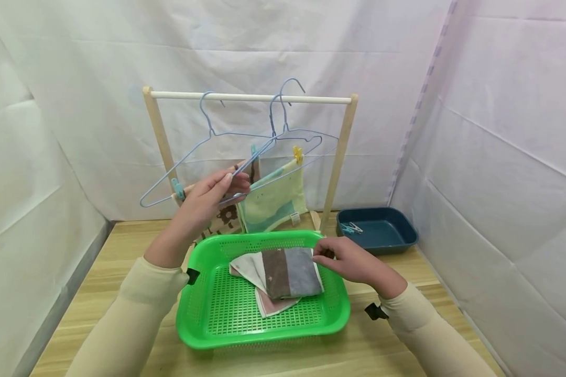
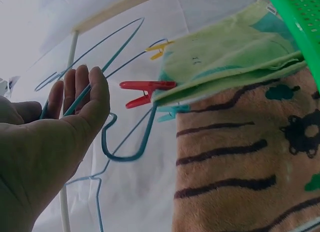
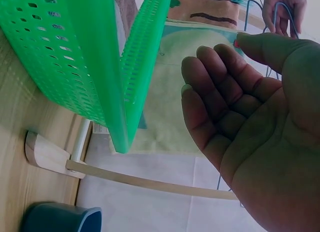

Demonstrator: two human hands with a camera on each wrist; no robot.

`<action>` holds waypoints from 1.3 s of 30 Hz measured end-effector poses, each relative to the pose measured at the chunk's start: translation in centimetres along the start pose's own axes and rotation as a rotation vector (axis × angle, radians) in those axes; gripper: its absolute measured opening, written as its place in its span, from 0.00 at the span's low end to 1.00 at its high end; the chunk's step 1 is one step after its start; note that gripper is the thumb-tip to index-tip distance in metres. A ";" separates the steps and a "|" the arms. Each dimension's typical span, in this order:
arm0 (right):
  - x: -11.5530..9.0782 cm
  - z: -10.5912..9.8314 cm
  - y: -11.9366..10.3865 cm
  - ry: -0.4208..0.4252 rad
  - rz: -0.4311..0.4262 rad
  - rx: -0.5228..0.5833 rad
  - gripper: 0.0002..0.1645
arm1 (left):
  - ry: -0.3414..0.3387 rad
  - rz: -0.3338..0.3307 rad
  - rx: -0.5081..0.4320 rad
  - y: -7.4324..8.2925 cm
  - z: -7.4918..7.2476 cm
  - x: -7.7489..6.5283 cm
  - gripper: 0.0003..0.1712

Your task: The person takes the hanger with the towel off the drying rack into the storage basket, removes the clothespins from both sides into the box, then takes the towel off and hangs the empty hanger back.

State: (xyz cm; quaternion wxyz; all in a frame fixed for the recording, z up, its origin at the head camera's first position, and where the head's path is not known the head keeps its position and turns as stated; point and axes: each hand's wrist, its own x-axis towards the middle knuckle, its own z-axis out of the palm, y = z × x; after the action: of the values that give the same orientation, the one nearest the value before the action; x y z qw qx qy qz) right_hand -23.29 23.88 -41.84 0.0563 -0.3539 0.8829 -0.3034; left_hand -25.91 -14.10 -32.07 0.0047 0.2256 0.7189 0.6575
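Observation:
My left hand (image 1: 217, 191) is raised in front of the rack and grips a blue wire hanger (image 2: 82, 99), its fingers curled round the wire. Beyond it, a pale green cloth (image 1: 275, 199) and a brown patterned cloth (image 2: 235, 157) hang by clothespins, one red (image 2: 147, 91), one yellow (image 1: 297, 153). My right hand (image 1: 346, 259) hovers at the right side of the green basket (image 1: 200, 335), fingers loosely curled with nothing in them. Close to its fingertips lies a folded brown and grey cloth (image 1: 290, 275) inside the basket, over a pink and white one (image 1: 271, 306).
A wooden rack with a white bar (image 1: 250, 97) stands behind the basket, another blue hanger (image 1: 184, 157) hooked on its left part. At the back right, a dark blue tray (image 1: 377, 243) holds a few clothespins (image 1: 354, 228). White sheets (image 1: 509, 131) enclose the table.

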 end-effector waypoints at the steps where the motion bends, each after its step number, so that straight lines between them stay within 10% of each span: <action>1: 0.0 0.0 0.0 0.001 -0.002 0.002 0.04 | -0.002 -0.001 -0.008 0.1 0.2 0.3 0.28; 20: -0.1 0.2 0.1 -0.022 0.017 0.054 0.06 | -0.057 -0.015 -0.059 0.6 3.8 5.1 0.26; 39: 0.0 0.3 0.2 -0.046 0.038 0.070 0.05 | -0.015 -0.058 -0.019 -2.2 6.0 6.0 0.24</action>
State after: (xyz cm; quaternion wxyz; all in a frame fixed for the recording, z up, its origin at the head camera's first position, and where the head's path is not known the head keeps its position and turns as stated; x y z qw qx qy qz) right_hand -23.27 23.87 -42.15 0.0946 -0.3418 0.8768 -0.3247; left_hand -30.21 -6.51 -33.25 0.0313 0.2095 0.7188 0.6622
